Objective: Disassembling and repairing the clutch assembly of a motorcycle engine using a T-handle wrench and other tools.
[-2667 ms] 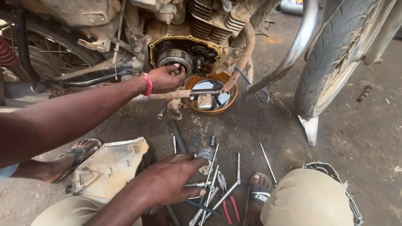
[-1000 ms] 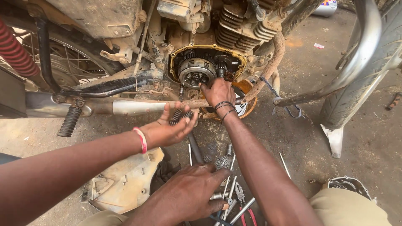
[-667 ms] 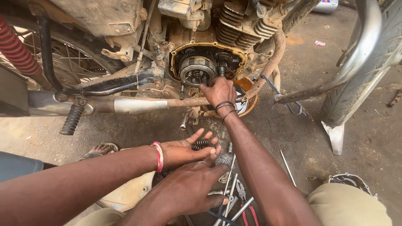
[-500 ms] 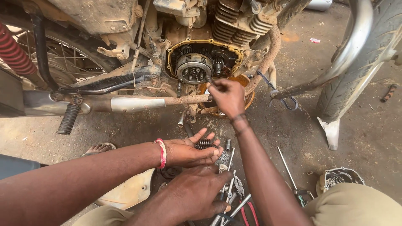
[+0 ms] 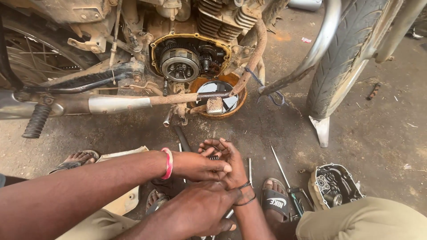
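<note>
My right hand [image 5: 227, 156], with black bands at the wrist, is low in the middle of the view, its fingers curled around a small dark coil spring [image 5: 214, 157]. A co-worker's hand [image 5: 195, 165] with a pink wristband reaches in from the left, its fingertips meeting my right palm at the spring. My left hand [image 5: 200, 210] lies knuckles-up just below them, over the tools on the ground; what it holds is hidden. Above stands a motorcycle engine with its clutch [image 5: 180, 65] uncovered.
An orange bowl of dark oil [image 5: 202, 84] sits under the engine, behind the rusty exhaust pipe [image 5: 120, 105]. The front tyre [image 5: 347, 58] stands to the right. A removed engine cover [image 5: 333, 184] and a screwdriver [image 5: 284, 171] lie on the ground by my sandalled foot [image 5: 273, 200]. The co-worker's foot [image 5: 75, 160] is at the left.
My right hand has come down from the engine to meet the co-worker's hand, which was holding the spring on its open palm. The view has shifted slightly.
</note>
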